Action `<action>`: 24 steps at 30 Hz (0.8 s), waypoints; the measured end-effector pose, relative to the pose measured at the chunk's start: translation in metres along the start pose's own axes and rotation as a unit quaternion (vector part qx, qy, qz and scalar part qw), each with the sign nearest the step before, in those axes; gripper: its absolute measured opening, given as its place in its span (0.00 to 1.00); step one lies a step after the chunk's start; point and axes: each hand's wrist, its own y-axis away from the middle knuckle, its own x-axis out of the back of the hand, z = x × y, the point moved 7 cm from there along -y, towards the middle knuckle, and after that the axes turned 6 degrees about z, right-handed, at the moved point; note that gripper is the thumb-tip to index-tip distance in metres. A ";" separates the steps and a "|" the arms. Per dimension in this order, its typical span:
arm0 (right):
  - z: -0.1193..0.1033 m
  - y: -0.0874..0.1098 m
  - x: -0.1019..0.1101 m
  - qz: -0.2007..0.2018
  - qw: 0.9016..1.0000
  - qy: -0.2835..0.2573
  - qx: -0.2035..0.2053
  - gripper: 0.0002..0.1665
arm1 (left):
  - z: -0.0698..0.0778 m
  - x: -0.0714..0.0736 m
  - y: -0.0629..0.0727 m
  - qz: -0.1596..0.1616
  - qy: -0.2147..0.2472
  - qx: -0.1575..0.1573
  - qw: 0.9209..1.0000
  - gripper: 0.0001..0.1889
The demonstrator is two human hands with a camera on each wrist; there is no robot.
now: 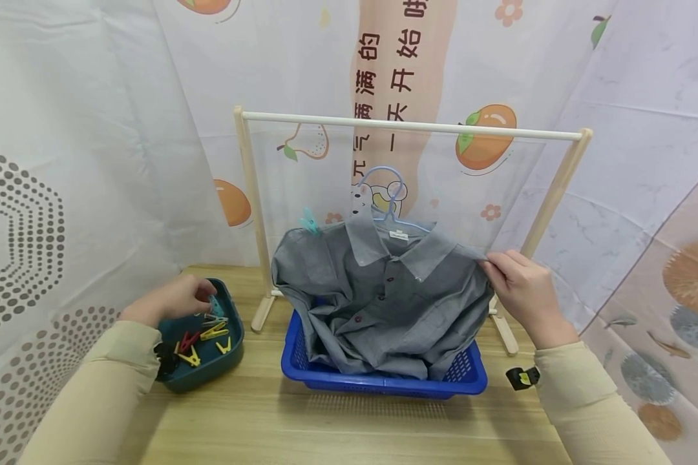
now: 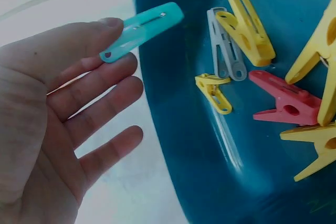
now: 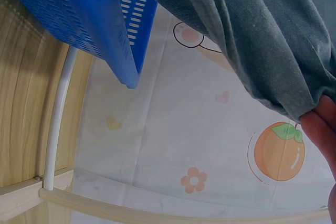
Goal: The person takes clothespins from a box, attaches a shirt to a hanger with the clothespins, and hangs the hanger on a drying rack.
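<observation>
My left hand (image 1: 180, 298) pinches a teal clothespin (image 2: 149, 29) between thumb and index finger, above the edge of a dark teal bin (image 1: 206, 376). Several yellow, red and grey clothespins lie in that bin. A grey collared shirt (image 1: 378, 310) with dark red buttons is on a light blue hanger (image 1: 384, 169), its lower part bunched in a blue basket (image 1: 395, 386). Another teal clothespin (image 1: 310, 221) is clipped on the shirt's shoulder at the left. With thumb and fingers, my right hand (image 1: 522, 290) grips the shoulder at the right, holding the cloth up.
Behind the basket stands a wooden rack with a white top bar (image 1: 413, 124); the hanger hook is below the bar, apart from it. Its posts flank the shirt. Printed curtains (image 1: 302, 71) enclose the back and sides of the wooden table (image 1: 302, 429).
</observation>
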 end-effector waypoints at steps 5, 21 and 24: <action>0.000 0.000 0.000 0.016 1.000 0.000 0.002 0.24 | 0.010 0.013 0.002 0.029 -0.017 -0.022 0.999 0.21; 0.002 0.001 -0.002 -0.007 1.000 0.002 -0.006 0.18 | 0.044 0.046 0.005 0.130 -0.076 -0.077 0.986 0.20; 0.002 0.001 -0.002 -0.004 1.000 0.002 -0.004 0.20 | 0.050 0.049 0.005 0.141 -0.082 -0.089 0.983 0.19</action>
